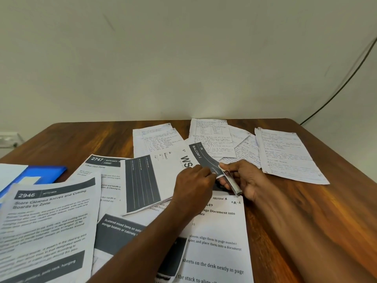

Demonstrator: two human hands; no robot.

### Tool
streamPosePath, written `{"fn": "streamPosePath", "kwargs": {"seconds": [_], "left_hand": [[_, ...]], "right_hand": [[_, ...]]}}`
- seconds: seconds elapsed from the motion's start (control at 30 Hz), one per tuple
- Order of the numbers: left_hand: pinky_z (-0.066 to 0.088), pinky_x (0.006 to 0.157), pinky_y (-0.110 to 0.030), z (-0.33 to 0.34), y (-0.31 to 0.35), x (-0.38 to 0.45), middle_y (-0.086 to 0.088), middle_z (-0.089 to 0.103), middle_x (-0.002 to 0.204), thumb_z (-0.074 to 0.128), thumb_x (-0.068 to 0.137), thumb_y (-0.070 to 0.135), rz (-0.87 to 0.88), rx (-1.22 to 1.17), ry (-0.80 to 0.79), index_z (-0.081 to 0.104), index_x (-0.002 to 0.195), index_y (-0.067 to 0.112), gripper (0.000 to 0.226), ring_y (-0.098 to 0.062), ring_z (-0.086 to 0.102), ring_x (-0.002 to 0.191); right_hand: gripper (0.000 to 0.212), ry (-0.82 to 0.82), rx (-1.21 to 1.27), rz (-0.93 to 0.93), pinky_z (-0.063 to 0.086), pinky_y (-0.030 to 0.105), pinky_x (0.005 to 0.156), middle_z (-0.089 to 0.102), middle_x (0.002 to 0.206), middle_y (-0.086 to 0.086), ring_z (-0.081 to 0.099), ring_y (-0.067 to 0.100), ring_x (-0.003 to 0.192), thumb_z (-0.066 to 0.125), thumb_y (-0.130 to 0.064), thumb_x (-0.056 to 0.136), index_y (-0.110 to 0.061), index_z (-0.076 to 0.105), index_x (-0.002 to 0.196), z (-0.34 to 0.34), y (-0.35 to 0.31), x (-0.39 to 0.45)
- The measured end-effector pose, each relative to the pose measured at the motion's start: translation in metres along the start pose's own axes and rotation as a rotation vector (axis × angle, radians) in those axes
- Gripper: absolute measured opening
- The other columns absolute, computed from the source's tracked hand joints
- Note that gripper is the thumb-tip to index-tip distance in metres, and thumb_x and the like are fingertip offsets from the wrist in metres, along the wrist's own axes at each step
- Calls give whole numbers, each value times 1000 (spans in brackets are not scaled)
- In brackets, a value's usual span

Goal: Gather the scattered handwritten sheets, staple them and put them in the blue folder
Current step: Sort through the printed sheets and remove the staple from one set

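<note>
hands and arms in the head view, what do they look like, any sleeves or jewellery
Both the left hand and the right hand are bare: no gloves, and no rings, watch or bracelet show. Both forearms are uncovered right down to the bottom edge of the frame, so no sleeve is visible. No markings or cables on either arm.

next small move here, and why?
Probably draw the printed BALCONY 2 sheet out of the stapler and lay it aside. The right hand holds the stapler on that sheet's corner, the left hand pinches it, yet the handwritten sheets lie ungathered at the desk's far side.
</note>
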State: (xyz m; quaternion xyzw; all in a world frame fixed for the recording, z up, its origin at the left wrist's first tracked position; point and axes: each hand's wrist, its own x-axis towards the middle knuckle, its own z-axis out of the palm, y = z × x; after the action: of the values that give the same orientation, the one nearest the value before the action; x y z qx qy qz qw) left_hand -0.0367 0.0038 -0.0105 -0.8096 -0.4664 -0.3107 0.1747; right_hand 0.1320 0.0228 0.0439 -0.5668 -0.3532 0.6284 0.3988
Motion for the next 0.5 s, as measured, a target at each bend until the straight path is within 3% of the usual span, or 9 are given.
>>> {"fn": "streamPosePath", "kwargs": {"seconds": [0.23, 0.4, 0.5], "left_hand": [[42, 52, -33, 0, 0, 1, 3, 62, 68, 81, 73, 8, 0, 3, 23, 72, 72, 21, 17, -22, 58, 64], [44, 54, -34, 0, -3, 0, 4, 63, 69, 80, 74, 9, -2, 6, 27, 73, 74, 23, 15, -22, 59, 66], [44, 53, -33, 1, -3, 0, 3, 64, 69, 80, 75, 9, 3, 2, 28, 74, 74, 22, 14, -22, 59, 66]], "right_hand": [[22, -20, -5, -18, 54, 25, 46, 69, 67, 18, 62, 23, 50, 78, -16, 88, 4, 72, 94, -3, 1, 3], [47, -20, -51, -31, 58, 31, 53, 74, 84, 24, 71, 27, 63, 83, -29, 80, 5, 72, 112, -9, 2, 4], [49, 20, -153, -75, 61, 37, 59, 75, 88, 27, 73, 31, 69, 84, -31, 80, 6, 72, 111, -15, -1, 1]]}}
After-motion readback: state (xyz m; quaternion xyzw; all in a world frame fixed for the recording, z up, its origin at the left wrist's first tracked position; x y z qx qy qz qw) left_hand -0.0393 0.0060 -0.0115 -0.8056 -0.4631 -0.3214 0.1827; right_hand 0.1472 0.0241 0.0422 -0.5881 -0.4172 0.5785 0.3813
